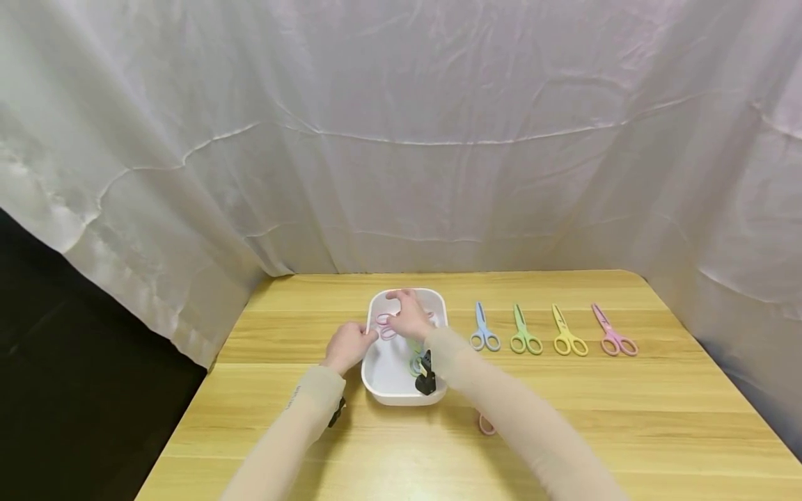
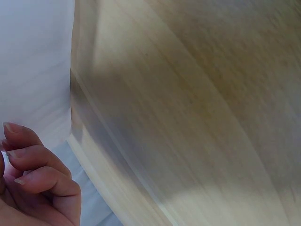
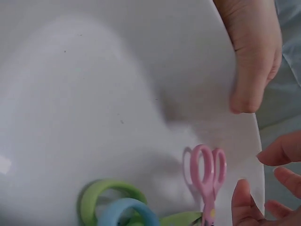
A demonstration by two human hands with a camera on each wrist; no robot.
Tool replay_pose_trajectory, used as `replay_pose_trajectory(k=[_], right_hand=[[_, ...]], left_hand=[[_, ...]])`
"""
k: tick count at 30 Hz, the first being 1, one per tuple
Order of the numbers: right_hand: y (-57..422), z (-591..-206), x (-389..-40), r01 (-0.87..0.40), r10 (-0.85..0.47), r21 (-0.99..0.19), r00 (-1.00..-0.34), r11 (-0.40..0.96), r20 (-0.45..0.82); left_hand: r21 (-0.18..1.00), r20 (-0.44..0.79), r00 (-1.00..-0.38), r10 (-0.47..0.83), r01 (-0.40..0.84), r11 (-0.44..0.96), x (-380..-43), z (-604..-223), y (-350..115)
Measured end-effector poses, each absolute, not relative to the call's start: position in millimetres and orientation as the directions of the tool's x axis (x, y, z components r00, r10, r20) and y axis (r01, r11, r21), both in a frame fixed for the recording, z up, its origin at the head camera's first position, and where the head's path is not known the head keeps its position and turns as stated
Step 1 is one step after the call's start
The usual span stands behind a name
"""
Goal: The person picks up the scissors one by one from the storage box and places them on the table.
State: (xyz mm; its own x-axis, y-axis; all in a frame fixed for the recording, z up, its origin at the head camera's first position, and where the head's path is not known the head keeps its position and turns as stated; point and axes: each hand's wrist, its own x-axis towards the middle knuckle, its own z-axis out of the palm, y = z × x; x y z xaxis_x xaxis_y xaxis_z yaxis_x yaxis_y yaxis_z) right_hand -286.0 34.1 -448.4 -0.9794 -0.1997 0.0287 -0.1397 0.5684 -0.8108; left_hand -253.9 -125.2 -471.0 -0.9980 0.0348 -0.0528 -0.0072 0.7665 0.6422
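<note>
A white plastic bin [image 1: 390, 381] stands on the table in front of me. My left hand [image 1: 347, 346] grips its left rim, thumb over the edge and curled fingers against the outer wall. Over the bin's far part reaches my right hand [image 1: 410, 318], its thumb and fingers apart with nothing visible between them. Inside lie pink scissors [image 3: 207, 190], green scissors [image 3: 88, 203] and blue scissors [image 3: 137, 205], clearest in the right wrist view. The pink pair is nearest to the right hand's fingers. My right hand and wrist partly cover the bin's contents in the head view.
Right of the bin, blue scissors [image 1: 481, 327], green scissors [image 1: 521, 330], yellow scissors [image 1: 562, 328] and pink scissors [image 1: 605, 327] lie in a row on the wooden table [image 1: 651, 403]. A pink handle [image 1: 481, 424] shows beside my right forearm. A pale curtain [image 1: 438, 195] hangs behind.
</note>
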Motion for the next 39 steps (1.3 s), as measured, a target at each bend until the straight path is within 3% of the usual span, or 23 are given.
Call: replay_pose_trajectory(k=[8,15,27,39], right_hand=[[32.5,-458.2,-287.3,-0.126,-0.206,-0.82,-0.978,0.558,0.011],[28.1,-462.0,-288.4,-0.037,-0.201,-0.874,-0.977,0.484,-0.07],[24.0,-467.8,-293.5,-0.104,-0.265,-0.789,-0.961,0.605,-0.077],[26.3,-464.3,-290.6,-0.104,-0.327,-0.716,-0.927,0.691,-0.181]], left_hand=[[0.638,-0.043,-0.998,0.035,0.0,0.77,-255.5,-474.5,-125.8],[0.653,-0.042,-0.998,0.038,0.001,0.757,-255.7,-474.7,-126.0],[0.645,-0.047,-0.998,0.03,-0.007,0.764,-253.6,-472.6,-126.4],[0.652,-0.064,-0.997,0.037,-0.013,0.758,-254.7,-473.0,-126.0]])
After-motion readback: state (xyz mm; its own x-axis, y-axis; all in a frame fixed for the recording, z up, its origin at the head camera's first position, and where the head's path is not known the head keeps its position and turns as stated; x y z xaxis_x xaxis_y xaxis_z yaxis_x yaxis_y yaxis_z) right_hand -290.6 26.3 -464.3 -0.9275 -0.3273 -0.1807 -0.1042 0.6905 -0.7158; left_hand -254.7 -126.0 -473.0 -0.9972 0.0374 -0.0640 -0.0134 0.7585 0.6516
